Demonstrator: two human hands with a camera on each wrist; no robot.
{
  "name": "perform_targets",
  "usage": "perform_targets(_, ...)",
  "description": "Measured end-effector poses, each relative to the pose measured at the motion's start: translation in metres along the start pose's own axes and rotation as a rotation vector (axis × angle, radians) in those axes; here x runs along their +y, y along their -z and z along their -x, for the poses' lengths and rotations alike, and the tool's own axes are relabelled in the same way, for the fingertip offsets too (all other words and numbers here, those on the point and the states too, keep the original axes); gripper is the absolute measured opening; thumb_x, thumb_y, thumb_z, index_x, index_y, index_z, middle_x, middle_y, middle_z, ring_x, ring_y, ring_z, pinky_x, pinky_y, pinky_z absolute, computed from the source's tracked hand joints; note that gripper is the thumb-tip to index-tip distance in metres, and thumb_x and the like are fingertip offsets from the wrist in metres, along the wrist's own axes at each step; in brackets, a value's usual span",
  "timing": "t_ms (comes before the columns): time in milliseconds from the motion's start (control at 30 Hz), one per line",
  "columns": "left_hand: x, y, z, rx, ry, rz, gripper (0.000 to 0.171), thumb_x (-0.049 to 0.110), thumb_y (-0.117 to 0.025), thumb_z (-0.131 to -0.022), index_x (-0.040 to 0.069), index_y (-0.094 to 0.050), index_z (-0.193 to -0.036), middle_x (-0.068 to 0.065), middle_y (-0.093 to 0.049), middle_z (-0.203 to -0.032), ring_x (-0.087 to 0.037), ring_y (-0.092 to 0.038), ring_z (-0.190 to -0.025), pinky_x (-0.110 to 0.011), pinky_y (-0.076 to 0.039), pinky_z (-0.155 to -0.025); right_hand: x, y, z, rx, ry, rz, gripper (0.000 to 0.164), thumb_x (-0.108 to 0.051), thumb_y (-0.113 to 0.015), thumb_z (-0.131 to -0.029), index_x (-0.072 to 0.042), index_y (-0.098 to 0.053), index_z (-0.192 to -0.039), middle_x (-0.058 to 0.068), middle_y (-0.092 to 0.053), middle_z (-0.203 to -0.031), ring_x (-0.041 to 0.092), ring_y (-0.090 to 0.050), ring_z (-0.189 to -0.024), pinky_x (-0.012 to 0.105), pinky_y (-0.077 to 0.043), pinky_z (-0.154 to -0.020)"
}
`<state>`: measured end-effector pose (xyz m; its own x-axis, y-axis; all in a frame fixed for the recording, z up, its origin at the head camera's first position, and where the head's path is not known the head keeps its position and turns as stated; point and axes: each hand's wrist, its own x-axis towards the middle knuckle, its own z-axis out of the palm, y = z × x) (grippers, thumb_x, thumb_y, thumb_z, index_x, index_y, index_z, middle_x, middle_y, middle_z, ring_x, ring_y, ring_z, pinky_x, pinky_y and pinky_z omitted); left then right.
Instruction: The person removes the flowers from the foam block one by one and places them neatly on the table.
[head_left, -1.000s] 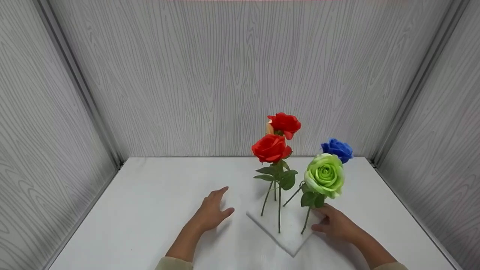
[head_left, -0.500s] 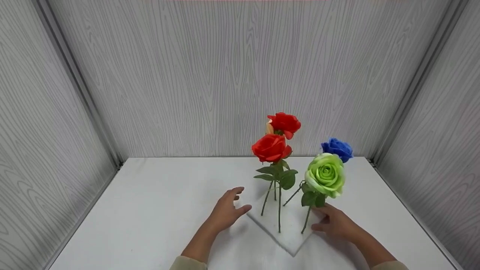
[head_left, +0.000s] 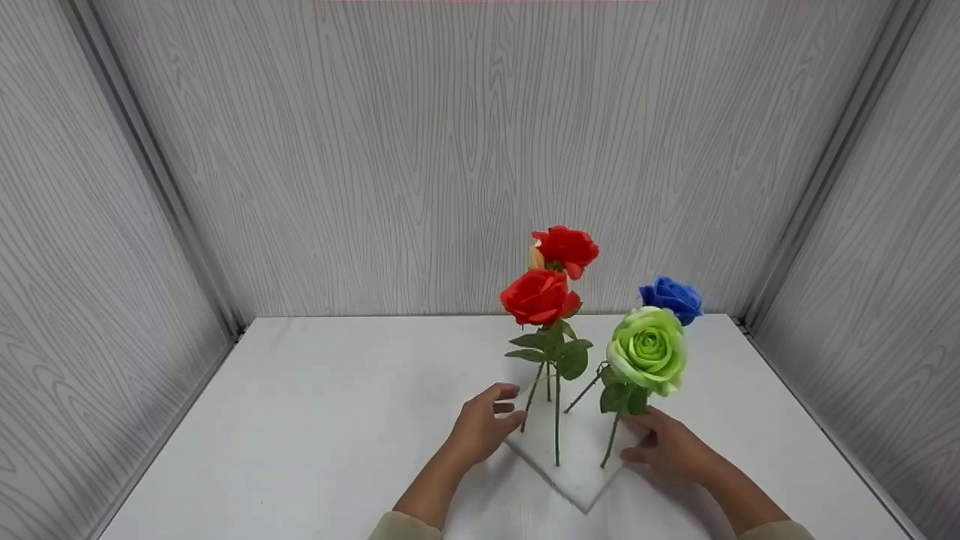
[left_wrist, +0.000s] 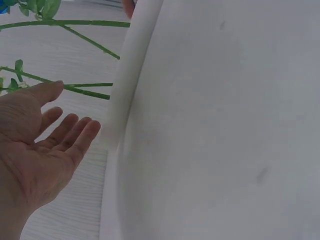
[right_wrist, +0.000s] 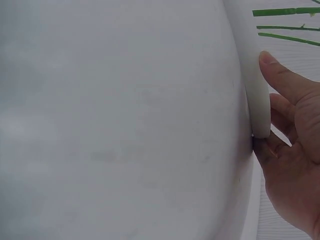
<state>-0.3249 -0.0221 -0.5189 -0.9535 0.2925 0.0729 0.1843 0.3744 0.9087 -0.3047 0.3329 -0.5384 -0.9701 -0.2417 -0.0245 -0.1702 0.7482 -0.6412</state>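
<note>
A white foam board (head_left: pixel 581 480) lies on the table with a corner toward me, and several artificial roses stand in it. At the left are a front red rose (head_left: pixel 536 296) and a rear red rose (head_left: pixel 568 246), with a pale peach bloom (head_left: pixel 536 257) mostly hidden behind them. The green rose (head_left: pixel 647 349) leans at the right, before a blue rose (head_left: pixel 674 298). My left hand (head_left: pixel 484 431), fingers loosely bent, is beside the board's left corner and holds nothing. My right hand (right_wrist: pixel 295 150) grips the right corner between thumb and fingers; leaves partly cover its fingertips in the head view.
The white table (head_left: pixel 322 420) extends on both sides of the board. A grey wood-grain wall (head_left: pixel 375 150) stands behind it. Similar panels close off the left (head_left: pixel 75 262) and right (head_left: pixel 885 247) sides.
My left hand has moved right, from the bare table to the board's left corner, its fingers bending more. The right hand, board and roses have stayed put.
</note>
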Motion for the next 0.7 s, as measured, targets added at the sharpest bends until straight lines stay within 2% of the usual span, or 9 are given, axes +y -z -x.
perform_targets(100, 0.001, -0.006, -0.001, -0.009, 0.031, 0.023, 0.043, 0.024, -0.075, -0.104, 0.016, -0.065, -0.145, -0.014, -0.065, -0.152, -0.033, -0.065, -0.14, -0.048, -0.06, -0.109, -0.001, 0.0, -0.001, -0.01, -0.05, -0.005, 0.072, -0.032, -0.09, -0.089, -0.009, -0.063, -0.152, 0.008, -0.064, -0.142, 0.019, -0.06, -0.114, 0.034, -0.054, -0.095)
perform_targets(167, 0.001, -0.009, -0.001, -0.01, 0.034, 0.032, 0.042, 0.022, -0.074, -0.104, 0.016, -0.065, -0.145, -0.012, -0.066, -0.152, -0.032, -0.065, -0.14, -0.047, -0.061, -0.109, -0.001, 0.0, -0.001, -0.013, -0.056, -0.002, 0.072, -0.031, -0.09, -0.09, -0.009, -0.062, -0.152, 0.008, -0.065, -0.139, 0.02, -0.06, -0.113, 0.035, -0.054, -0.094)
perform_targets(300, 0.002, -0.015, -0.002, -0.01, 0.007, 0.031, 0.041, 0.019, -0.073, -0.104, 0.012, -0.066, -0.144, -0.01, -0.069, -0.147, -0.032, -0.068, -0.136, -0.047, -0.061, -0.109, -0.002, 0.0, -0.001, -0.009, -0.046, 0.005, 0.071, -0.03, -0.09, -0.09, -0.007, -0.063, -0.152, 0.008, -0.065, -0.135, 0.02, -0.06, -0.112, 0.033, -0.054, -0.092)
perform_targets(433, 0.0, -0.017, -0.003, -0.007, -0.022, 0.021, 0.037, 0.014, -0.07, -0.105, 0.005, -0.067, -0.141, -0.013, -0.074, -0.138, -0.033, -0.071, -0.13, -0.05, -0.06, -0.109, -0.003, 0.0, 0.0, -0.006, -0.047, 0.008, 0.07, -0.031, -0.089, -0.091, -0.008, -0.063, -0.152, 0.009, -0.064, -0.139, 0.022, -0.06, -0.117, 0.037, -0.054, -0.097)
perform_targets(533, -0.002, -0.018, -0.004, 0.001, -0.039, 0.006, 0.032, 0.012, -0.068, -0.106, 0.005, -0.069, -0.137, -0.012, -0.077, -0.133, -0.03, -0.073, -0.126, -0.048, -0.06, -0.108, -0.004, 0.0, 0.0, -0.005, -0.069, 0.007, 0.069, -0.031, -0.089, -0.091, -0.01, -0.064, -0.152, 0.007, -0.065, -0.136, 0.021, -0.059, -0.116, 0.039, -0.053, -0.098)
perform_targets(700, -0.005, -0.018, -0.007, 0.026, -0.045, 0.0, 0.025, 0.016, -0.067, -0.107, 0.007, -0.072, -0.129, -0.008, -0.078, -0.124, -0.021, -0.075, -0.11, -0.036, -0.064, -0.09, -0.004, -0.001, 0.0, -0.003, -0.062, 0.004, 0.069, -0.029, -0.089, -0.091, -0.008, -0.063, -0.151, 0.009, -0.064, -0.136, 0.023, -0.059, -0.116, 0.039, -0.053, -0.097)
